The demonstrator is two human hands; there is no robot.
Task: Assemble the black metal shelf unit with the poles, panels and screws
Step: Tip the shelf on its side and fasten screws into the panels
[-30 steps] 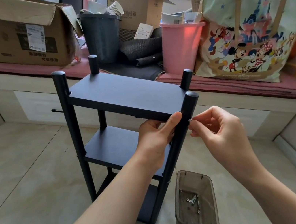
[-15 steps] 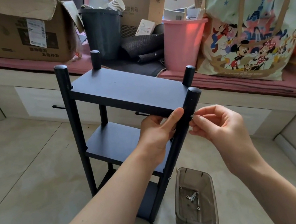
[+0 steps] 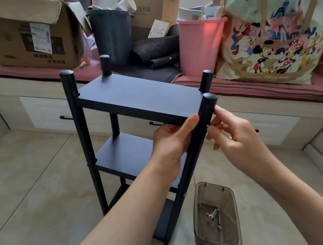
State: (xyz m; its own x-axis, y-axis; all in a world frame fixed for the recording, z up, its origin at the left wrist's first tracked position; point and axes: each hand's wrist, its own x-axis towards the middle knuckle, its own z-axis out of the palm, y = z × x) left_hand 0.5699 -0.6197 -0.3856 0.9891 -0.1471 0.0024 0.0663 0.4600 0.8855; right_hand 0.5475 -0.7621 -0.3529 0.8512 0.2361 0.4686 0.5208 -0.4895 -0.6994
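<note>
The black shelf unit (image 3: 138, 96) stands on the tiled floor with three panels between four poles. My left hand (image 3: 171, 139) grips the near right pole (image 3: 201, 129) just under the top panel, thumb pressed along the panel's front edge. My right hand (image 3: 235, 132) is at the right side of the same pole, its fingertips pinching something small against the pole; the item itself is hidden. A silver screw (image 3: 185, 194) sticks out of this pole lower down.
A smoky plastic tray (image 3: 215, 217) with several screws and a small wrench lies on the floor at my right. Behind the shelf, a pink-cushioned bench carries cardboard boxes (image 3: 32, 34), a dark bin (image 3: 113, 35), a pink bucket (image 3: 200, 45) and a cartoon tote bag (image 3: 280, 27).
The view has shifted slightly. My right hand's fingers stay at the pole and have moved a little; my left hand keeps its grip on the pole.
</note>
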